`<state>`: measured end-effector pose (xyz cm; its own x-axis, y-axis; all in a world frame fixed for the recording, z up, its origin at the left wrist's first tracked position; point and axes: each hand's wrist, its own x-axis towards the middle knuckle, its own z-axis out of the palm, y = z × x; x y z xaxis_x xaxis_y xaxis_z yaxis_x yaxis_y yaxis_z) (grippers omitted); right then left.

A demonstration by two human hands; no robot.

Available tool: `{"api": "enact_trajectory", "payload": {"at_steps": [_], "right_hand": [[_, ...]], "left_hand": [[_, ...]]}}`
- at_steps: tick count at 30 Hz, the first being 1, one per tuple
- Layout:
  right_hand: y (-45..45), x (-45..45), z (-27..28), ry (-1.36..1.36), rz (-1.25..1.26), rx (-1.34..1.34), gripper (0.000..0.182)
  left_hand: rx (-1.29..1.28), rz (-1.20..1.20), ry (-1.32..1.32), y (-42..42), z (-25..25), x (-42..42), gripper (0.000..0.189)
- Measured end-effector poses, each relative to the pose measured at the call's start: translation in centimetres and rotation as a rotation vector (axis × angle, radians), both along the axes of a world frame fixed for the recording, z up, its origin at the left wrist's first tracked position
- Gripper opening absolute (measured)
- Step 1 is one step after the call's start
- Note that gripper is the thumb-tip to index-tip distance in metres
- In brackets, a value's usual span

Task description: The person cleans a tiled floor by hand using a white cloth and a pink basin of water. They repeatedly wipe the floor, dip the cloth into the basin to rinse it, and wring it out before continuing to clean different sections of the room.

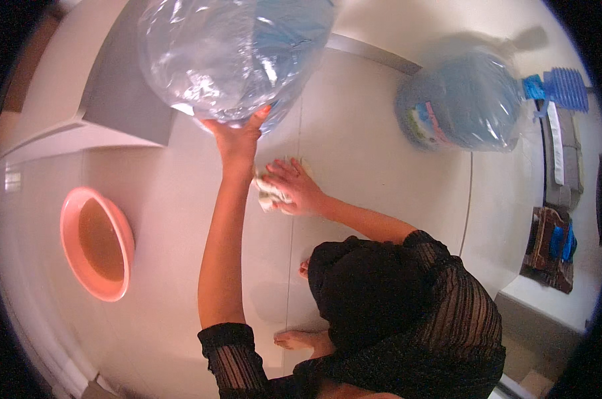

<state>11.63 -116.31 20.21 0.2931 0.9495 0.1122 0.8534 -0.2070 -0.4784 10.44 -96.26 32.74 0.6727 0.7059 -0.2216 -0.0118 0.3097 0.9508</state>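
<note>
My left hand [238,137] grips the lower edge of a large clear plastic water jug [226,55] at the top of the view, with a thumb and fingers spread around it. The jug is cut off by the picture's top edge. Below and to the right of it, my right hand [296,189] presses on a crumpled pale cloth [269,198] that lies on the tiled floor [360,179]. The palm and fingers cover part of the cloth.
A pink plastic basin [127,249] of murky water is at the left. A second water jug [460,104], with a blue piece at its neck, lies at the upper right. A grey-sided cabinet [131,75] is at the upper left. My bare feet [301,339] are on the floor.
</note>
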Motion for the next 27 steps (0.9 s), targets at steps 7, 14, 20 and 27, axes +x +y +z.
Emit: {"api": "enact_trajectory", "payload": {"at_steps": [7, 14, 20, 27], "right_hand": [[-4.9, 4.9, -0.4, -0.135, -0.426, -0.102, 0.076], [-5.4, 12.8, -5.2, -0.219, -0.478, 0.084, 0.075], [4.6, -1.9, -1.5, 0.071, 0.053, 0.154, 0.07], [0.4, -11.2, 0.2, 0.187, 0.427, -0.052, 0.056]], "left_hand": [[0.111, -0.023, 0.026, 1.5, -1.9, -0.1, 0.137], [0.147, -0.08, 0.073, 2.3, -1.3, -0.8, 0.156], [0.326, -0.115, 0.167, 2.9, -3.7, -7.7, 0.125], [0.599, 0.055, 0.615, -4.8, -6.9, -24.0, 0.076]]}}
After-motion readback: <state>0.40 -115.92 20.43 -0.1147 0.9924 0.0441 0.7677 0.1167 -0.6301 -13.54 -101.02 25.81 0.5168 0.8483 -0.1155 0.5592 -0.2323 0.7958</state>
